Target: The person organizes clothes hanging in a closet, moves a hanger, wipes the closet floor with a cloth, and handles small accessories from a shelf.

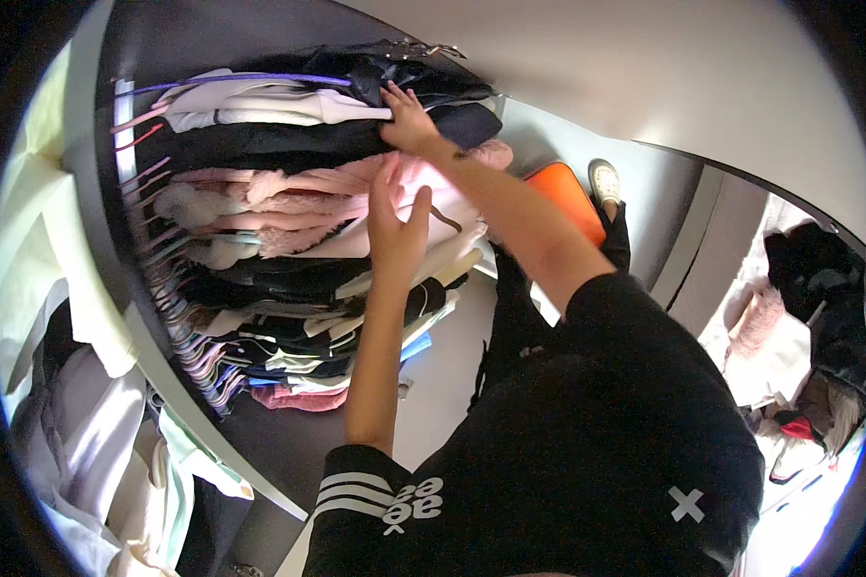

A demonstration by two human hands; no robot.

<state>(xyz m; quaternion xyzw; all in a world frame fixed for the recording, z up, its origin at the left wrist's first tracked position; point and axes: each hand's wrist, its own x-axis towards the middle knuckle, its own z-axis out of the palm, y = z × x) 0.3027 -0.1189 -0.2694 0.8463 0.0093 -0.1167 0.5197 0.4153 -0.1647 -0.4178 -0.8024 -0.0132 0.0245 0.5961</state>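
Note:
A closet rail holds a packed row of clothes on slim hangers. My right hand (pixel 410 124) reaches over the row with its fingers spread, against the end of a cream garment (pixel 289 101) and dark garments (pixel 455 124) beside it. My left hand (pixel 398 220) is raised with thumb and fingers apart, in front of pink fluffy garments (pixel 296 189); nothing shows in its grasp. A purple hanger (pixel 260 78) lies along the top of the row. Black, white and striped garments (pixel 281 346) hang lower in the picture, left of my left forearm.
An orange case or bag (pixel 566 202) is on the floor near a foot in a cream clog (pixel 605 180). More clothes hang beyond the panel edge (pixel 209 440) at left. A pile of clothes (pixel 779 346) lies at right. A pale panel (pixel 657 65) spans the top.

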